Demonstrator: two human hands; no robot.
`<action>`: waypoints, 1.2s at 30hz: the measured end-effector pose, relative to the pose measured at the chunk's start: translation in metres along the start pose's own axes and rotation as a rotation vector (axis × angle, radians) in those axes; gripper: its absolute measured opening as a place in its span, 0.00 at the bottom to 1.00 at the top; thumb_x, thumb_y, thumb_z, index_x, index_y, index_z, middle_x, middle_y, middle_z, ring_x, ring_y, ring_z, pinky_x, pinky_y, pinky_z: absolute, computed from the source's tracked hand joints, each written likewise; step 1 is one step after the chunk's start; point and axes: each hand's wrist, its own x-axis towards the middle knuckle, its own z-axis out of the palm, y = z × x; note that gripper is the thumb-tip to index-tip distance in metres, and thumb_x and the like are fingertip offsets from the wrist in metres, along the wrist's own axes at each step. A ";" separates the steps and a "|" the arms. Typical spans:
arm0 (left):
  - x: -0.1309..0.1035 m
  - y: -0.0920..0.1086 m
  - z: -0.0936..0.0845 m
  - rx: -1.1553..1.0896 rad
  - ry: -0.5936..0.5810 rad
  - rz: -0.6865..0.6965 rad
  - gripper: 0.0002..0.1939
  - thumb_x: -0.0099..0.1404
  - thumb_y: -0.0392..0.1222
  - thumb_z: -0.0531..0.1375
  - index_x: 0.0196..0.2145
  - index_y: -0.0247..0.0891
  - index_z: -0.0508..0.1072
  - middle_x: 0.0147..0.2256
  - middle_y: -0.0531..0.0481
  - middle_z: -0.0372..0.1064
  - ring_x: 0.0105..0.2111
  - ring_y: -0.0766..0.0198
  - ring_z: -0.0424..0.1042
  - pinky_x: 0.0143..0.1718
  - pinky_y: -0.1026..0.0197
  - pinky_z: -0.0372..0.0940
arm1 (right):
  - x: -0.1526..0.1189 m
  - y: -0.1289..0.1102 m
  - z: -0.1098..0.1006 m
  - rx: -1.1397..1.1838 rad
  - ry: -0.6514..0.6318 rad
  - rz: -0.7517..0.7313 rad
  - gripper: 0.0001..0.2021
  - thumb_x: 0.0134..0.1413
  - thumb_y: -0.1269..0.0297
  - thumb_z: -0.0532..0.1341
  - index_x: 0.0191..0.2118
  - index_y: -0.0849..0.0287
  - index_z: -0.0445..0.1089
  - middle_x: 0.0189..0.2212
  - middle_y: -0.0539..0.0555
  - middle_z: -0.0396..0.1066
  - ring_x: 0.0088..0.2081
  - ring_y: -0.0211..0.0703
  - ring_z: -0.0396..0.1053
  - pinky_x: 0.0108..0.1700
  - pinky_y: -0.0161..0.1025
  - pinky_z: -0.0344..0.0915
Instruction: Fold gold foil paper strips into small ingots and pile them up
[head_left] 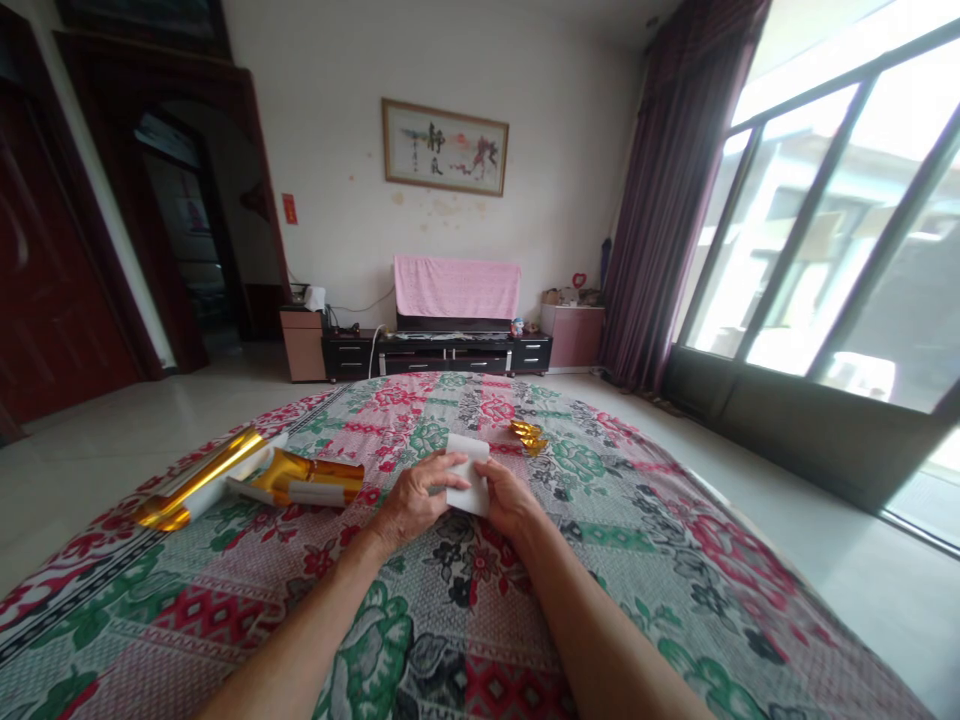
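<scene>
A small white sheet of paper (pixel 471 482) is held between both hands just above the patterned cloth. My left hand (pixel 415 500) has its fingers over the sheet's left side. On the right edge, my right hand (pixel 510 497) pinches the paper, its thumb near the upper part. Beyond my right hand lie several small folded gold pieces (pixel 530 438), grouped together. To the left of my left hand rest a long gold roll (pixel 202 480) and some curled gold and white sheets (pixel 315 480).
The round table's floral cloth (pixel 375 620) spreads beneath everything. Across the room stands a black cabinet (pixel 450 360) with a pink cloth (pixel 457 288) above it. Windows and a purple curtain (pixel 645 200) are on the right.
</scene>
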 end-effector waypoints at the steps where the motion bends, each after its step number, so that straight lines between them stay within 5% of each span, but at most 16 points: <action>1: 0.000 0.000 0.000 0.010 -0.006 0.000 0.16 0.50 0.28 0.53 0.31 0.42 0.77 0.49 0.53 0.67 0.53 0.64 0.60 0.58 0.60 0.51 | 0.000 0.000 -0.001 0.004 -0.006 0.010 0.10 0.45 0.71 0.56 0.38 0.61 0.63 0.28 0.52 0.72 0.26 0.40 0.69 0.31 0.39 0.67; 11: -0.001 0.001 0.000 -0.029 -0.051 0.022 0.14 0.50 0.31 0.56 0.33 0.42 0.77 0.48 0.52 0.68 0.51 0.61 0.63 0.57 0.57 0.51 | 0.008 0.004 -0.008 0.038 0.043 -0.027 0.08 0.44 0.71 0.59 0.34 0.58 0.63 0.24 0.48 0.70 0.23 0.36 0.66 0.27 0.35 0.64; 18: 0.000 0.006 -0.001 -0.107 -0.058 -0.059 0.09 0.54 0.44 0.59 0.30 0.41 0.77 0.46 0.48 0.69 0.50 0.57 0.64 0.55 0.54 0.54 | 0.006 0.004 -0.006 0.077 -0.043 -0.091 0.08 0.41 0.73 0.59 0.33 0.60 0.65 0.25 0.48 0.71 0.24 0.35 0.66 0.24 0.31 0.62; 25: 0.003 -0.008 0.002 -0.179 0.138 -0.085 0.10 0.55 0.46 0.59 0.28 0.38 0.76 0.40 0.47 0.70 0.43 0.60 0.68 0.46 0.60 0.62 | -0.002 0.004 0.000 0.057 -0.088 -0.072 0.09 0.45 0.66 0.58 0.35 0.61 0.68 0.28 0.51 0.72 0.29 0.38 0.67 0.32 0.36 0.65; 30: 0.005 -0.013 0.003 -0.210 0.317 -0.129 0.10 0.52 0.47 0.60 0.28 0.38 0.75 0.51 0.46 0.61 0.50 0.56 0.62 0.41 0.63 0.65 | -0.005 0.004 0.004 -0.017 -0.109 -0.115 0.09 0.44 0.65 0.60 0.34 0.60 0.69 0.29 0.51 0.72 0.31 0.39 0.67 0.32 0.36 0.65; 33: 0.005 -0.012 0.002 -0.216 0.326 -0.173 0.10 0.51 0.47 0.60 0.27 0.38 0.75 0.51 0.47 0.62 0.50 0.56 0.63 0.41 0.63 0.64 | -0.007 0.005 0.006 -0.079 -0.152 -0.129 0.09 0.44 0.65 0.60 0.34 0.59 0.70 0.30 0.51 0.72 0.32 0.40 0.68 0.33 0.37 0.65; 36: 0.005 -0.010 0.001 -0.197 0.298 -0.228 0.10 0.52 0.47 0.60 0.27 0.37 0.76 0.41 0.47 0.70 0.42 0.59 0.68 0.39 0.63 0.65 | -0.007 0.007 0.006 -0.141 -0.189 -0.122 0.09 0.44 0.65 0.59 0.35 0.59 0.71 0.30 0.51 0.72 0.32 0.40 0.68 0.34 0.38 0.65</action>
